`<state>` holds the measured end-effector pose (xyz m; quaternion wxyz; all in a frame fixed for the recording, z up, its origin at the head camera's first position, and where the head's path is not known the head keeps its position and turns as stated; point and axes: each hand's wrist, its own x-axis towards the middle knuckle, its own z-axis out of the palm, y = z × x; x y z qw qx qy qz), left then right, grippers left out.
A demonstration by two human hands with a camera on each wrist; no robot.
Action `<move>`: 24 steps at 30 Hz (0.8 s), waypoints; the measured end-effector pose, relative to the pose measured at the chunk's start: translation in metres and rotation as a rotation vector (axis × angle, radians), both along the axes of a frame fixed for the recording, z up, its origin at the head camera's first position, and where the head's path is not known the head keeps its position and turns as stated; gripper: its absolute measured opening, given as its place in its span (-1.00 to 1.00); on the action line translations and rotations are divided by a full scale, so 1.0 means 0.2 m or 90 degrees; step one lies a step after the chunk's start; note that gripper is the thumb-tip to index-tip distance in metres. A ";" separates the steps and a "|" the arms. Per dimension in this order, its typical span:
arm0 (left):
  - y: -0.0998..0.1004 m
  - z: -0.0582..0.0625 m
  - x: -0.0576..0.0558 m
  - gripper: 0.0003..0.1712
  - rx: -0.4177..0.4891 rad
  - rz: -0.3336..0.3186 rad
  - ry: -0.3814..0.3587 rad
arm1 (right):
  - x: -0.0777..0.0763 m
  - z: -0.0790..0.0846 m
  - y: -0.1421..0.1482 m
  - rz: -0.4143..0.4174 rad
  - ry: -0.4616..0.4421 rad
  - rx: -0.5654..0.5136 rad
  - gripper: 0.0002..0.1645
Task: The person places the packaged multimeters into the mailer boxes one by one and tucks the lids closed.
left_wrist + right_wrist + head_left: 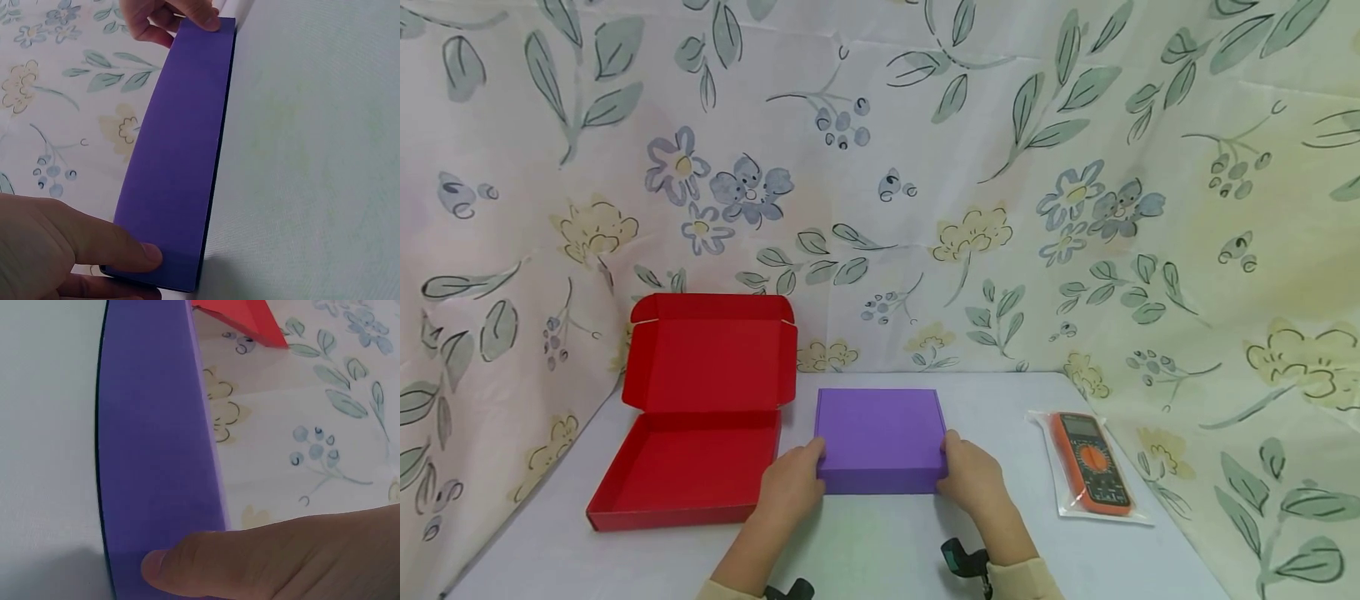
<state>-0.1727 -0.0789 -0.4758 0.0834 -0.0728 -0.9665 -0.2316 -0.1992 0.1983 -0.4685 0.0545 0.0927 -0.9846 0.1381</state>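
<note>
Both the left hand (792, 482) and right hand (976, 477) clamp opposite ends of a purple box (880, 432), between an open red mailer box (706, 367) and a bagged multimeter (1092, 463).

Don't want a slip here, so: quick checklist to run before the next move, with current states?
1. Left grip secure on the purple box: ok, thumb on the front face near the left end.
2. Right grip secure: ok, thumb on the same face near the right end.
3. Purple box closed: ok, top lies flat.
4. Purple box contents known: cannot tell, inside hidden.
5. Red box shut: not ok, lid stands raised.
6. Bagged multimeter away from both hands: ok, lies apart on the right.
</note>
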 end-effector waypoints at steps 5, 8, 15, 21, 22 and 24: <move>0.01 -0.01 0.00 -0.63 -0.004 0.008 0.012 | 0.00 -0.01 -0.01 -0.014 0.022 0.023 -0.43; 0.01 -0.01 0.00 -0.63 -0.008 0.013 0.014 | 0.00 0.00 -0.01 -0.023 0.024 0.027 -0.46; 0.02 0.01 0.01 -0.65 -0.009 0.015 -0.014 | 0.01 0.02 -0.01 -0.033 -0.002 0.005 -0.54; 0.02 0.02 0.02 -0.69 0.008 0.012 -0.016 | 0.01 0.04 0.01 -0.044 -0.038 -0.037 -0.49; 0.02 0.02 0.02 -0.70 0.008 0.011 -0.012 | 0.01 0.04 0.01 -0.046 -0.045 -0.045 -0.48; 0.02 0.02 0.01 -0.73 0.006 0.011 -0.006 | 0.01 0.05 0.02 -0.049 -0.055 -0.055 -0.47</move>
